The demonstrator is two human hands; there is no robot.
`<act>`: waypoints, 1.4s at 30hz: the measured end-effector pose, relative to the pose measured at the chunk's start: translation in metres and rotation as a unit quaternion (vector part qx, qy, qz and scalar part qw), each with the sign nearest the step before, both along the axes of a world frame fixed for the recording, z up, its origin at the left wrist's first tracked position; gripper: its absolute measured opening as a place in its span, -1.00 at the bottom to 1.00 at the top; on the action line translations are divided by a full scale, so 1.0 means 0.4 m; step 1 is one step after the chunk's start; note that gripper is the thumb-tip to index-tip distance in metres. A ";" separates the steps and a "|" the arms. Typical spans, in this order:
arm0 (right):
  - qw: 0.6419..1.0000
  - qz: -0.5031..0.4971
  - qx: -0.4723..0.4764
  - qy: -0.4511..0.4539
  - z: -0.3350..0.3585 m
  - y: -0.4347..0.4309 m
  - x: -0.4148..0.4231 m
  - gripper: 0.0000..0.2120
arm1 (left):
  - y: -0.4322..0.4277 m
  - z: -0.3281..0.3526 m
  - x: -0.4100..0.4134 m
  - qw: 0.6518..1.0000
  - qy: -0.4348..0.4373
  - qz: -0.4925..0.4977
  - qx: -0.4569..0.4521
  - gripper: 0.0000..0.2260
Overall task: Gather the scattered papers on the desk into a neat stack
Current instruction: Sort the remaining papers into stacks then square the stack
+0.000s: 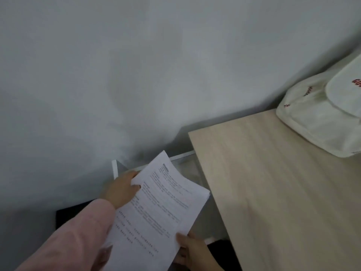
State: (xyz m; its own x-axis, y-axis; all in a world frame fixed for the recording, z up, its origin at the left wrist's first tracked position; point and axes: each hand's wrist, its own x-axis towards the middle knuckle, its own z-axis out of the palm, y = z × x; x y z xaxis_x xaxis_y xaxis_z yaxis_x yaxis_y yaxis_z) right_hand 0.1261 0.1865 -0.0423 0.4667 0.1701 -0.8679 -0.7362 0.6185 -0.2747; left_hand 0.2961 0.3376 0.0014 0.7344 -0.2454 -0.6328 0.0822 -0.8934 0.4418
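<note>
Beside the left edge of the desk (pixel 273 192), off its surface, the person holds a sheaf of printed papers (pixel 162 208) in the air with both hands. The sheets lie one on another as one bundle, with their edges nearly together, and the bundle is tilted so that one corner points up to the wall (pixel 117 75). The print on the top sheet is too blurred to read.

The left hand (pixel 122 191), which comes out of a pink sleeve (pixel 78 237), grips the upper left edge of the papers: its thumb lies on the top sheet, and the other fingers are hidden behind the bundle. The right hand (pixel 192 251) grips the lower right corner, its fingers curled round the edge of the sheets.

The desk has a light wooden top, and no loose sheet shows on the visible part of it. A white fabric bag (pixel 320 118) with red lettering rests on its far right corner, near the wall and well apart from the papers.

Behind the left hand a white frame (pixel 114 171) stands against the grey wall. A black object (pixel 66 218) is partly hidden behind the sleeve; I cannot tell what it is.
</note>
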 end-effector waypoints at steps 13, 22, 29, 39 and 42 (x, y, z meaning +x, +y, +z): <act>0.953 -0.275 -0.009 0.129 -0.196 -0.051 0.027 -0.56 | -0.088 -0.226 0.070 0.975 -0.092 -0.159 0.128 -0.64; 0.925 -0.358 -0.051 0.118 -0.246 0.007 0.108 -0.59 | -0.064 -0.298 -0.082 0.988 0.010 0.140 -0.065 -0.50; 0.946 -0.254 -0.083 0.185 -0.265 -0.008 0.101 -0.84 | -0.076 -0.372 -0.115 0.902 0.136 0.395 -0.108 -0.43; 0.942 -0.252 -0.069 0.209 -0.237 -0.046 0.136 -0.69 | -0.060 -0.383 -0.074 0.794 0.152 0.553 -0.201 -0.57; 0.933 -0.272 -0.069 0.226 -0.243 -0.053 0.145 -0.73 | -0.065 -0.385 -0.074 0.774 0.157 0.572 -0.223 -0.58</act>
